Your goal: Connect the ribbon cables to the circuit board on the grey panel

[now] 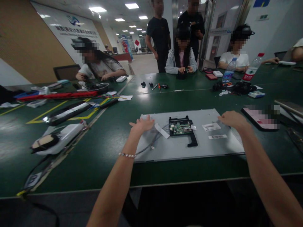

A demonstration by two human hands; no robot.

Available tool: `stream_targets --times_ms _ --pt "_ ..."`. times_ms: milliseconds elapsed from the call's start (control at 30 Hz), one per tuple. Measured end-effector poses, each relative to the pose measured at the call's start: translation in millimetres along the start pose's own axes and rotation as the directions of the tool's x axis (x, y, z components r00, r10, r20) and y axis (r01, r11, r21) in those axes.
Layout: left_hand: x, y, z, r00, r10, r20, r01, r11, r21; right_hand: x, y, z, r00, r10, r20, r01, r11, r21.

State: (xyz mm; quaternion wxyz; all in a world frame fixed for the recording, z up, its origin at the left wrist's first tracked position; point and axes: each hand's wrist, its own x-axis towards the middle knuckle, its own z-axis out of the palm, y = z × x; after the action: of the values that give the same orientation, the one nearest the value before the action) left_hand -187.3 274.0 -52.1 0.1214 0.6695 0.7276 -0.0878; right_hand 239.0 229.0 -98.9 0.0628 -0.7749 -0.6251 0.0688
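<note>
A flat, light-grey display panel (180, 151) lies back side up on the green table in front of me. Fixed near its middle is a black bracket (193, 141) holding a green circuit board (178, 127). Grey cables (155, 140) and a white strip run over its left half, and white labels (211, 126) are stuck on the right half. My left hand (143, 124) rests at the panel's upper left edge with fingers spread, holding nothing. At the upper right edge, my right hand (233, 119) has its fingers curled against the panel's rim; its fingertips are partly hidden.
To the right lies a phone (260, 118). Beyond the panel are an orange screwdriver (159, 87) and small tools. Two bottles (252, 67) stand at the back right. At left are a computer mouse (44, 142) on white wrapping and a black-wrapped bundle (67, 113). Several people sit or stand around.
</note>
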Motion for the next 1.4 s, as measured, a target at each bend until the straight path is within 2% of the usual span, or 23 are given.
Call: stream_targets --times_ms 67,133,233,333,367,433,500,633,733,833,1000,1133,1300,1400 --pt "7 -13 -3.9 1.000 -0.022 -0.018 0.021 0.998 -0.059 -4 -13 -4 0.994 -0.073 0.078 0.077 0.996 -0.045" --pt "12 -26 -7.1 0.995 -0.083 -0.056 0.075 0.989 -0.130 -9 -26 -7 0.970 -0.214 0.112 0.218 0.975 -0.029" --pt "13 -32 -9.5 0.950 -0.203 -0.237 0.164 0.971 -0.173 -17 -41 -8 0.902 -0.412 0.130 0.414 0.910 0.011" --pt "5 -20 -9.3 0.869 -0.176 -0.462 0.131 0.983 -0.128 -25 -57 -3 0.847 -0.507 0.159 0.508 0.860 0.036" --pt "1 -12 -8.6 0.851 -0.136 -0.507 0.096 0.990 -0.105 -28 -63 -1 0.835 -0.525 0.165 0.527 0.849 0.035" --pt "-8 7 -6.2 0.842 -0.032 -0.538 0.003 0.998 -0.056 -35 -76 6 0.822 -0.546 0.162 0.553 0.833 0.002" --pt "-19 27 -1.6 0.844 0.100 -0.526 -0.120 0.993 -0.005 -42 -89 12 0.822 -0.551 0.147 0.562 0.826 -0.045" --pt "-45 64 15.4 0.810 0.362 -0.461 -0.367 0.927 0.083 -53 -110 23 0.816 -0.573 0.075 0.578 0.808 -0.117" --pt "-60 85 32.3 0.772 0.490 -0.404 -0.492 0.864 0.109 -60 -122 28 0.820 -0.572 0.026 0.568 0.807 -0.164" --pt "-67 96 48.2 0.736 0.573 -0.359 -0.583 0.807 0.094 -68 -134 31 0.828 -0.561 -0.015 0.551 0.818 -0.165" --pt "-62 101 68.3 0.743 0.595 -0.306 -0.630 0.776 -0.020 -81 -153 39 0.856 -0.508 -0.102 0.490 0.858 -0.154" --pt "-56 100 76.7 0.745 0.598 -0.295 -0.633 0.774 -0.028 -79 -158 49 0.856 -0.500 -0.130 0.490 0.866 -0.101" --pt "-51 95 79.2 0.743 0.592 -0.312 -0.631 0.775 -0.032 -64 -159 60 0.750 -0.659 -0.056 0.661 0.749 0.039" --pt "-44 87 79.7 0.739 0.592 -0.320 -0.632 0.774 -0.028 -59 -167 61 0.737 -0.675 -0.031 0.675 0.734 0.083"
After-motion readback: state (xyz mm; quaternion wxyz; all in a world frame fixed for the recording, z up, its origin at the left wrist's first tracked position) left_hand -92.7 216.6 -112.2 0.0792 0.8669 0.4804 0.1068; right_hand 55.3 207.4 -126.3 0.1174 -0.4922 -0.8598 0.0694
